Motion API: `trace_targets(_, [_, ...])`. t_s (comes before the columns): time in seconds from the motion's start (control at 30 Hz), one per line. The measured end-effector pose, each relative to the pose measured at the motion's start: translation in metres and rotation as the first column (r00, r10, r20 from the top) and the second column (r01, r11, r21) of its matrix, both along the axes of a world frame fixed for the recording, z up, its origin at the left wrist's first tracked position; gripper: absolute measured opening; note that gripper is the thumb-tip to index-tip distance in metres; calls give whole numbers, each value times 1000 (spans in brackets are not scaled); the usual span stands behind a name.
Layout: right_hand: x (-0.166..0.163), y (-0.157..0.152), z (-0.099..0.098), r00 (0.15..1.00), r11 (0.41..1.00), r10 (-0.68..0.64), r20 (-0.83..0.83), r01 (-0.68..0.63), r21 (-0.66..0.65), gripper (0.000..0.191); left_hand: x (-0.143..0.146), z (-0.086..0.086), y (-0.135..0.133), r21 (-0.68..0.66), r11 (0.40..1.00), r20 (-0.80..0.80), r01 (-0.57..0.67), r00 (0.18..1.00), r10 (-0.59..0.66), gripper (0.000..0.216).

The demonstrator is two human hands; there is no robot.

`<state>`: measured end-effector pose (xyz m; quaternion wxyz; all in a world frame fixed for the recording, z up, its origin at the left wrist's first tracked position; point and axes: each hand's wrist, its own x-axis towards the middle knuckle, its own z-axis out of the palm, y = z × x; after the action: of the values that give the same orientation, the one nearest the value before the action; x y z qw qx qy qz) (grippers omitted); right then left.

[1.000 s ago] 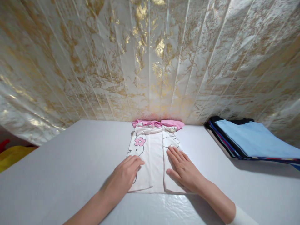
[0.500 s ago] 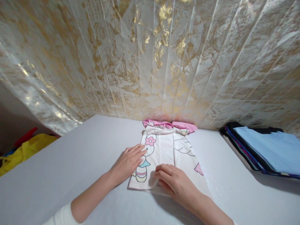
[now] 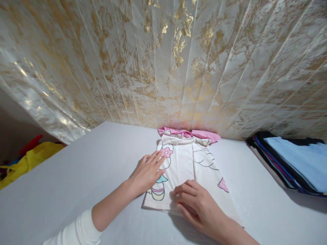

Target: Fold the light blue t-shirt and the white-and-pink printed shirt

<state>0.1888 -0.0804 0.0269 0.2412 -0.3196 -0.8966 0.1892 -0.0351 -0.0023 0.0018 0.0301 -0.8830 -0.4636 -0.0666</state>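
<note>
So the white printed garment (image 3: 184, 163) can be seen spread on the table (image 3: 102, 163) right under and between both grips, with its neck end pointed away from them. The left grip (image 3: 146, 172) is laid palm-down on the garment's left side, fingers open and kinda spread, nothing pinched, with the fingertips placed at the pink flower print (image 3: 167, 152) and the thumb just above a teal patch (image 3: 162, 178). The right grip (image 3: 198, 206) is held over the lower part, near the hem, with its fingers curled; whether any fabric is actually pinched in there can't be told, since the fingertips are partly hidden and a bit blurry. A pink wedge print (image 3: 223, 184) is seen to the right of that grip, and some black wing-like lines (image 3: 204, 160) are printed farther out ahead of it. Pink fabric (image 3: 205, 134) is bunched at the far end, beyond both grips, close to the gold-and-white backdrop (image 3: 153, 68). Well off to the right of the right grip, a pile of folded clothes (image 3: 283, 175) is topped by a light blue piece (image 3: 301, 163). Way left of the left grip, a yellow cloth (image 3: 41, 156) can be spotted past the table's edge.
</note>
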Motion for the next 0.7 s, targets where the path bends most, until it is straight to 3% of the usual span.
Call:
trace_targets(0.07, [7, 5, 5, 998, 998, -51, 33, 49, 39, 17, 5, 5, -4, 4, 1000, 5, -8, 1000, 8, 46])
trace_targets(0.17, [28, 22, -3, 964, 963, -244, 100, 229, 141, 27, 21, 8, -7, -1, 1000, 27, -11, 1000, 11, 48])
trace_targets(0.3, [59, 42, -39, 819, 817, -534, 211, 435, 379, 46, 43, 1, -8, -22, 999, 24, -28, 999, 28, 58])
trace_targets(0.47, [65, 32, -69, 749, 775, -588, 305, 414, 477, 64, 46, -5, -18, -14, 1000, 10, 8, 1000, -8, 61])
trace_targets(0.7, [55, -13, -66, 742, 703, -628, 235, 411, 581, 72, 32, -10, -63, 118, 993, -5, 29, 1000, -29, 60])
